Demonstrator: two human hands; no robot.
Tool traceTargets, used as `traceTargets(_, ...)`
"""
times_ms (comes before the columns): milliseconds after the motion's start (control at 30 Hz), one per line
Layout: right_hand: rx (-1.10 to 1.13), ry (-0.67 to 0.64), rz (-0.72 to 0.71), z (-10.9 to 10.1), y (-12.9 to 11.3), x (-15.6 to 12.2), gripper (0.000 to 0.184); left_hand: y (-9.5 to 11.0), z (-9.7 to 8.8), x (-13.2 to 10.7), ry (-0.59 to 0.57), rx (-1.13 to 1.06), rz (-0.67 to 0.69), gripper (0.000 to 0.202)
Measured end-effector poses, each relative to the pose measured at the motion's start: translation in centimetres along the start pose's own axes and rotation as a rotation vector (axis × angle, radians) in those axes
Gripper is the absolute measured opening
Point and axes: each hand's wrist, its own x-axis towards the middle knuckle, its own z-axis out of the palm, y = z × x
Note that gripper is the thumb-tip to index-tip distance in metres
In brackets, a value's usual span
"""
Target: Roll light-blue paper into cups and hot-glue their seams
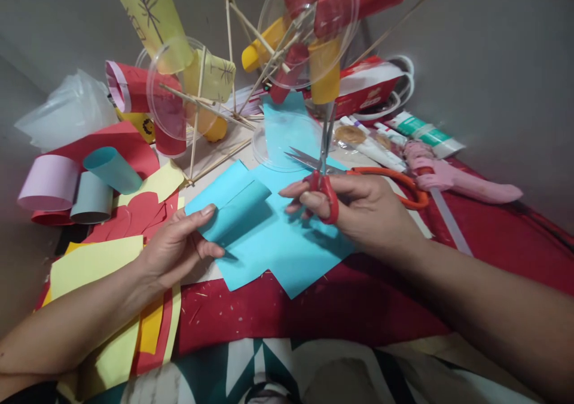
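Observation:
My left hand (177, 245) pinches the edge of a blue paper sheet (269, 236) that curls into a loose roll at its left end. My right hand (359, 207) is closed round the red handles of a pair of scissors (323, 171), blades pointing up and away over the paper. A second pair of scissors with orange handles (394, 183) lies flat behind my right hand, its blades pointing left.
Paper rolls in pink (48, 183), grey and teal (112, 170) lie at the left with red and yellow sheets (94, 260). Two stick-and-paper-cylinder models (188, 87) stand behind. A pink glue gun (457, 177), tubes (426, 132) and a clear lid (278, 147) sit at right on the red cloth.

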Motion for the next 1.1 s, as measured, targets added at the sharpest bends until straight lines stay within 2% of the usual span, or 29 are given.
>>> traceTargets(200, -0.017, -0.23, 0.169, 0.1, -0.2, 0.0, 0.061, 0.1, -0.8, 0.2, 0.061, -0.001, -0.006, 0.019)
traceTargets(367, -0.034, -0.296, 0.213, 0.5, -1.0, 0.2, 0.074, 0.3, -0.8, 0.3, 0.061, 0.005, -0.039, 0.02)
traceTargets(667, -0.03, -0.4, 0.286, 0.0, -0.4, 0.0, 0.07, 0.8, -0.7, 0.1, 0.136, -0.014, -0.059, 0.016)
traceTargets(867, -0.021, -0.439, 0.271, -0.1, -0.2, 0.1, 0.068, 0.9, -0.7, 0.2, 0.1, -0.019, -0.06, 0.021)
traceTargets(1100, -0.059, -0.49, 0.299, -0.1, -0.7, 0.0, 0.07, 0.8, -0.7, 0.3, 0.085, 0.018, -0.082, 0.013)
